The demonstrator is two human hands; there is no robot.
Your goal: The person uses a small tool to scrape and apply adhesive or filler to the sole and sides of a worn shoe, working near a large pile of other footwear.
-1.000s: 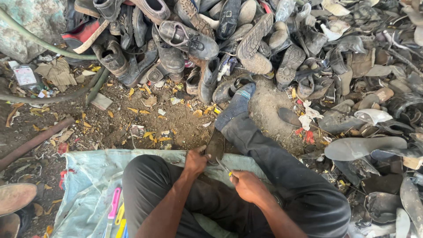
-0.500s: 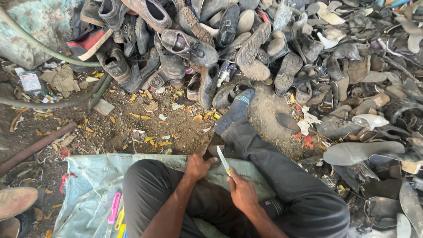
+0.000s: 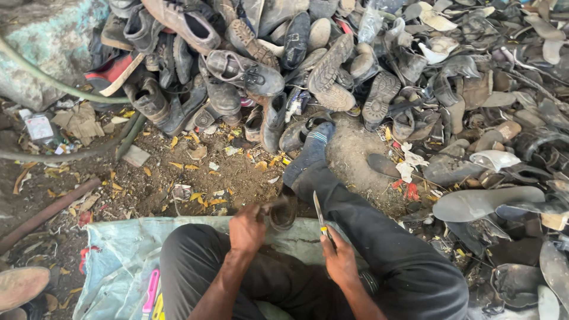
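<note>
Two hands, left hand (image 3: 247, 228), right hand (image 3: 339, 261), one knife (image 3: 319, 214), one dark shoe piece (image 3: 282, 214), one sock-clad foot (image 3: 311, 151) at twelve o'clock, one pale sack (image 3: 115, 269), shoes (image 3: 246, 71) too many to count.

- I see bare dirt ground (image 3: 237, 178), strewn with yellow leaves (image 3: 201, 198).
- On it: a heap of worn shoes (image 3: 308, 65), loose soles (image 3: 486, 201), a pale sack sheet (image 3: 118, 261).

Both forearms reach up from the bottom of the frame; the left hand (image 3: 247, 230) is curled shut at lower centre, the right hand (image 3: 339, 259) just right of it, fingers clenched
</note>
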